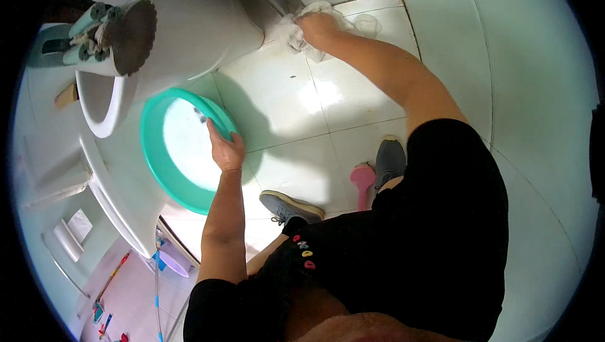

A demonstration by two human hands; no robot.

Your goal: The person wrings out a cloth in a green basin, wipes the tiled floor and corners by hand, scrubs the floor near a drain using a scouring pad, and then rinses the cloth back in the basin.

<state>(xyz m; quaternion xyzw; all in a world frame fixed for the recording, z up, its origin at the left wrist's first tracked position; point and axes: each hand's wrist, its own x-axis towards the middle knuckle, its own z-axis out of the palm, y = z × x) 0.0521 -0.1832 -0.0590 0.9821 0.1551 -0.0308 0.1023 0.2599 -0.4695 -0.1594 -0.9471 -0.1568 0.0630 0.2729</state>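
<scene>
My right hand (pixel 319 30) presses a bunched, wet-looking white cloth (pixel 361 25) against the white floor tiles, close to the base of a white ceramic fixture (pixel 208 25) that looks like a toilet. My left hand (pixel 227 152) grips the near-right rim of a green plastic basin (pixel 156 162), with the thumb on its outer side. Whitish liquid or suds (pixel 189 148) fill the basin's bottom, and a small dark mark or object shows by the rim. The fingers of my right hand are partly hidden by the cloth.
A pink-handled brush (pixel 363 176) lies beside my right shoe (pixel 391 158). My left shoe (pixel 290 205) stands near the basin. Tiled walls (pixel 472 58) meet the floor at the right. A hose (pixel 157 285) and purple basin (pixel 175 259) are at lower left.
</scene>
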